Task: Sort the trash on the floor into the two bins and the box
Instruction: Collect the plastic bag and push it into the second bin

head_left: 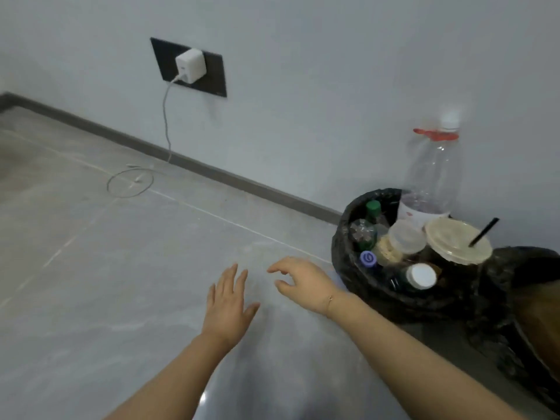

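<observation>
A bin lined with a black bag (342,253) stands at the right by the wall, full of plastic: a large clear bottle with a red handle (433,174), a green-capped bottle (372,209), a clear tub (406,237), a lidded cup with a black straw (457,241) and a white-capped bottle (421,275). A second black-lined bin (515,268) shows at the right edge with something brown inside. My left hand (227,304) hovers flat over the bare floor with fingers straight. My right hand (300,283) is just left of the bin, fingers loosely curled, holding nothing.
The grey tiled floor (121,283) stretches left and forward. A white charger (190,65) sits in a dark wall socket, and its cable (130,183) loops on the floor near the skirting board. No box is in view.
</observation>
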The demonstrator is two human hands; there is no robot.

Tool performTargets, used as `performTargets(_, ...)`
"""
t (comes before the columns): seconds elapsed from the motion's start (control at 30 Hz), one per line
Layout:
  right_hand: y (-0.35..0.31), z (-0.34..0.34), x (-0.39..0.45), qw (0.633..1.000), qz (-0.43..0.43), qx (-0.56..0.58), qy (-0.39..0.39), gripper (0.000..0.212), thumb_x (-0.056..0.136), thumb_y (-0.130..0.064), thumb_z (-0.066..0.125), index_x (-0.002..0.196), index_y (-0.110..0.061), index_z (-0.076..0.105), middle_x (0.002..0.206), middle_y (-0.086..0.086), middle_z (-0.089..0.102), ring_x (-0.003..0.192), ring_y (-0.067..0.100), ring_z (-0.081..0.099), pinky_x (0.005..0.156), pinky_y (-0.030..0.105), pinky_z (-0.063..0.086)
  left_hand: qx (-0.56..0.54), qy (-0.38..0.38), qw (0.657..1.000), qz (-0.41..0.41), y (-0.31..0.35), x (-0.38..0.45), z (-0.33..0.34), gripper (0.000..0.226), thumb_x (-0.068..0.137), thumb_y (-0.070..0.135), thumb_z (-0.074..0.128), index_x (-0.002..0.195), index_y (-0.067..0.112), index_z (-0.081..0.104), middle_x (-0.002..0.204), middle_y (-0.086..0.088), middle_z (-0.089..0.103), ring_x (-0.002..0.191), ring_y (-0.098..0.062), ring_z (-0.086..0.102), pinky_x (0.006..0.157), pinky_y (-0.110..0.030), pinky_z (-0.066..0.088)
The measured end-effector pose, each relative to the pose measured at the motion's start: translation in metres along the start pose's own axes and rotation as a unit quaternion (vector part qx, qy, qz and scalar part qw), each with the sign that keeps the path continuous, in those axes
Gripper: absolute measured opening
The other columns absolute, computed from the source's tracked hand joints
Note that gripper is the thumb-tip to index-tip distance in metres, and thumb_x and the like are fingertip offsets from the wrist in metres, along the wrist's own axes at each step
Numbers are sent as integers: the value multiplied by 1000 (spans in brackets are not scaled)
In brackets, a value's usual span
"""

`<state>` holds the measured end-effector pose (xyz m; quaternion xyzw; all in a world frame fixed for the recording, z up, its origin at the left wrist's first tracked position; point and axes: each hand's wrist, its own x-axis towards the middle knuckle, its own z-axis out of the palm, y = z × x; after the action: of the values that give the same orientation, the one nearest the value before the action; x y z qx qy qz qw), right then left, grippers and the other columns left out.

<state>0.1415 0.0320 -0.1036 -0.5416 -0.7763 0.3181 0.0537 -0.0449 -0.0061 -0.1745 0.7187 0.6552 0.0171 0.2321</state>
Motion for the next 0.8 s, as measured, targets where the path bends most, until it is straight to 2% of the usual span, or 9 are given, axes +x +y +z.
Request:
performTargets(0.1,28,60,40,996,40,-10,-80,57,93,-27,54,145,-12,35,152,7,29,139,23,30,113,26,22,64,-70,994,-48,-31,19,39,95,86,72,28,151,18,-15,158,-4,-24,145,-23,-23,115,-49,-12)
performTargets(0.17,46,93,45,991,23,-73,-113,65,92,-32,53,148,-14,28,158,8,18,144,23,19,117,28,16,67,-124,989,-49,-46,23,58,104,78,79,24,147,18,-24,152,0,-36,141,-21,-31,113,-52,-15)
performTargets(0.23,60,125,46,986,-22,-130,-99,66,85,-41,51,145,-15,37,155,9,27,141,25,30,116,36,26,57,-156,985,-36,-60,22,73,110,67,85,17,143,22,-32,145,3,-46,141,-21,-32,112,-55,-15)
performTargets(0.27,64,140,48,986,-28,-133,-99,69,81,-47,49,142,-16,42,152,7,34,138,26,36,112,40,31,69,-144,987,-23,-68,23,82,112,66,89,17,146,23,-28,150,3,-40,143,-21,-26,111,-54,-13)
performTargets(0.33,75,165,50,988,-42,-129,-68,73,81,-54,49,144,-19,40,153,3,33,140,24,32,112,43,25,76,-140,987,-21,-79,23,92,109,72,90,21,152,24,-12,159,1,-18,145,-21,-12,109,-48,-13)
performTargets(0.4,81,180,52,989,-47,-135,-38,73,83,-54,49,147,-20,35,155,2,29,144,23,23,115,45,20,67,-152,986,-18,-79,27,93,108,72,89,26,145,32,-29,153,8,-34,141,-17,-29,104,-45,-28)
performTargets(0.47,82,184,52,988,-49,-145,-9,73,83,-52,49,146,-19,36,154,3,30,144,24,23,115,48,21,71,-161,984,-29,-78,24,92,113,68,88,32,133,36,-44,142,12,-50,132,-15,-45,100,-46,-36)
performTargets(0.67,79,185,54,987,-37,-150,-37,71,81,-49,50,145,-18,39,153,5,32,143,25,24,114,49,19,79,-211,973,-43,-78,25,88,124,66,88,44,145,27,-28,149,4,-43,135,-22,-42,105,-56,-25)
performTargets(0.8,82,186,57,985,-39,-162,-44,70,81,-46,47,144,-17,40,153,7,33,142,26,24,112,50,22,77,-216,972,-48,-77,26,88,123,68,86,44,137,30,-42,144,4,-50,132,-22,-47,103,-56,-28)
